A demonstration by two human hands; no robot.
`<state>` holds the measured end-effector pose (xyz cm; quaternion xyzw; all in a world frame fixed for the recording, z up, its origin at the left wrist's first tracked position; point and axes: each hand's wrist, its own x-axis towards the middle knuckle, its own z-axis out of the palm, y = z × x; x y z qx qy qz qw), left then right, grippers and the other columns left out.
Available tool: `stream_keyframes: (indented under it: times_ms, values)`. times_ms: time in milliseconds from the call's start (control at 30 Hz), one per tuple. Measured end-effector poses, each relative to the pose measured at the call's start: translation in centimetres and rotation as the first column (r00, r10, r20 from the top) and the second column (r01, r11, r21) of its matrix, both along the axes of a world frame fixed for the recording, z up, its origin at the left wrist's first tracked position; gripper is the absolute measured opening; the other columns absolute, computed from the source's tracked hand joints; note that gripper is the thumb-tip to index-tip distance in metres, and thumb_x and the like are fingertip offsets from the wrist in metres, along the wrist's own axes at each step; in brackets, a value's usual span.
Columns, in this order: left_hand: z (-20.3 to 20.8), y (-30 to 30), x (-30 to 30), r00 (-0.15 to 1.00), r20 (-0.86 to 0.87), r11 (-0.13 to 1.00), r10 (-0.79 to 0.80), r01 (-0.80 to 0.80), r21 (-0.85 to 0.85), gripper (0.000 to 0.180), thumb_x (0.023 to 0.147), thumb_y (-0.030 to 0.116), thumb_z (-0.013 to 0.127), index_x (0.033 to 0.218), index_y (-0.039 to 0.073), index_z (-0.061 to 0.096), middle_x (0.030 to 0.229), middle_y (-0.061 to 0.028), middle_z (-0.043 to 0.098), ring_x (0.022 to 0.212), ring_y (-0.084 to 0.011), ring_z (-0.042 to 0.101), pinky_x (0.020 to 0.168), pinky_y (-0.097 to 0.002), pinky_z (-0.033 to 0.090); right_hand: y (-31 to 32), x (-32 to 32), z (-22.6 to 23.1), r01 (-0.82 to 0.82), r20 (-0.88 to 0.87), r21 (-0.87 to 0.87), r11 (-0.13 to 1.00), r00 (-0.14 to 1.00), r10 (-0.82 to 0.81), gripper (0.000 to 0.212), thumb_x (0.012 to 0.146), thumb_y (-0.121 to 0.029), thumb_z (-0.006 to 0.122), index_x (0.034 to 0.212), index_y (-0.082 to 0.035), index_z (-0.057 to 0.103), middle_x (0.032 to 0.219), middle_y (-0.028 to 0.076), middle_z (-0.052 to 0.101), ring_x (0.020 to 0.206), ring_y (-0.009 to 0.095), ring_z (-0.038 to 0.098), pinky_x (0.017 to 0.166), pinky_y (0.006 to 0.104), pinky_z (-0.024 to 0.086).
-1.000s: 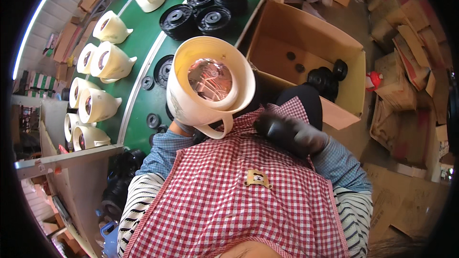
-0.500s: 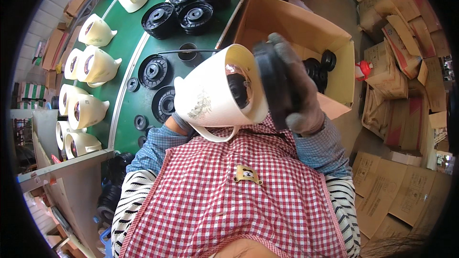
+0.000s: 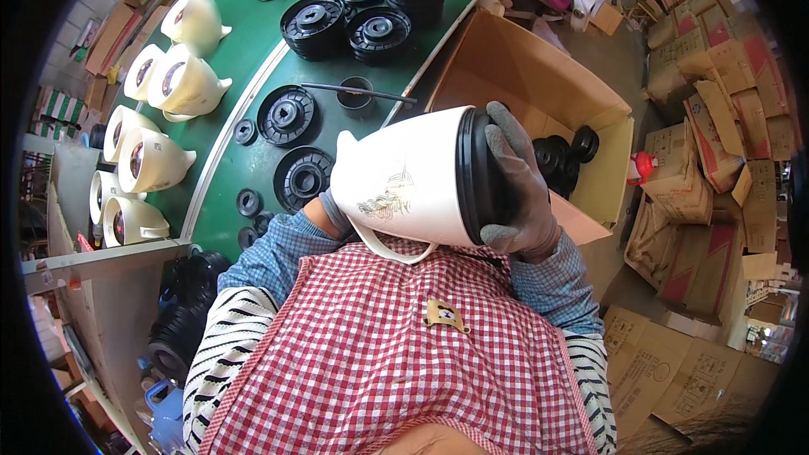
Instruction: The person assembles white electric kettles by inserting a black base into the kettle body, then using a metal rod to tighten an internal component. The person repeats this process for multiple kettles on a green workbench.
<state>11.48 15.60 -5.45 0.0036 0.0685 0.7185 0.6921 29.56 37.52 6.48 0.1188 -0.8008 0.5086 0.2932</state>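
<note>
At the left of the green table (image 3: 226, 190), a cluster of cream pots (image 3: 154, 160) lies on its sides; several show dark reddish, shiny insides through uncovered ends, so these look as yet without any black part. To their right, nearer the person, are small black rings (image 3: 249, 200), and beside them two black ribbed discs (image 3: 289, 115) lie loose on the table, with more in stacks (image 3: 313, 27) at the far side; a dark cup (image 3: 356, 97) has a thin rod (image 3: 371, 93) across it. In the middle, above the person's lap, the white pot (image 3: 396, 164) is held sideways, its handle toward the apron (image 3: 396, 329). The left hand (image 3: 339, 216) is at its left end, mostly hidden behind it, so its grip cannot be told. The right hand (image 3: 529, 194), gloved in grey, curls its fingers and thumb around the black base (image 3: 470, 173) at the pot's right end. The base meets the rim all round the visible side, so this pot seems well along, though whether it is fully fastened cannot be told. Farther right, an open carton (image 3: 522, 55) holds more black parts (image 3: 554, 162).
</note>
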Motion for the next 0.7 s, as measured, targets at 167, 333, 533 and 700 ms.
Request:
stream_keyframes:
  times_ms: [167, 333, 533, 700]
  values:
    - [0.3, 0.1, -0.4, 0.998, -0.059, 0.998, 0.023, -0.019, 0.066, 0.052, 0.107, 0.034, 0.049, 0.150, 0.005, 0.048, 0.144, -0.0184, 0.059, 0.127, -0.0293, 0.062, 0.103, -0.0373, 0.054, 0.4, 0.2, -0.2, -0.009, -0.018, 0.024, 1.000, 1.000, 0.010, 0.103, 0.070, -0.067, 0.076, 0.152, -0.011, 0.049, 0.161, 0.026, 0.031, 0.148, 0.046, 0.031, 0.121, 0.0563, 0.021]
    - [0.3, 0.5, 0.0, 0.999, -0.042, 0.998, 0.008, -0.011, -0.056, 0.052, 0.106, 0.033, 0.052, 0.149, 0.005, 0.049, 0.143, -0.0178, 0.059, 0.127, -0.0286, 0.063, 0.102, -0.0367, 0.054, 0.8, 0.4, -0.1, -0.016, -0.065, 0.037, 0.999, 0.998, 0.018, 0.102, 0.069, -0.066, 0.078, 0.151, -0.011, 0.051, 0.161, 0.026, 0.032, 0.148, 0.046, 0.030, 0.121, 0.0561, 0.021]
    - [1.5, 1.9, -0.4, 0.984, 0.125, 0.962, -0.130, 0.095, 0.256, 0.058, 0.107, 0.043, 0.046, 0.151, 0.005, 0.046, 0.147, -0.0174, 0.056, 0.129, -0.0291, 0.061, 0.106, -0.0376, 0.051, 1.9, 0.9, 1.1, -0.019, -0.100, 0.161, 0.987, 0.994, 0.036, 0.107, 0.069, -0.070, 0.079, 0.151, -0.008, 0.050, 0.162, 0.027, 0.029, 0.148, 0.046, 0.031, 0.120, 0.0550, 0.023]
    - [1.6, 3.0, 0.2, 0.999, -0.003, 0.999, -0.036, 0.035, -0.035, 0.060, 0.107, 0.046, 0.045, 0.151, 0.005, 0.046, 0.147, -0.0172, 0.056, 0.130, -0.0295, 0.060, 0.106, -0.0379, 0.051, 2.2, 1.3, 1.4, 0.005, -0.127, 0.184, 0.983, 0.992, 0.019, 0.107, 0.065, -0.073, 0.080, 0.148, -0.011, 0.054, 0.161, 0.025, 0.032, 0.148, 0.046, 0.030, 0.120, 0.0581, 0.021]
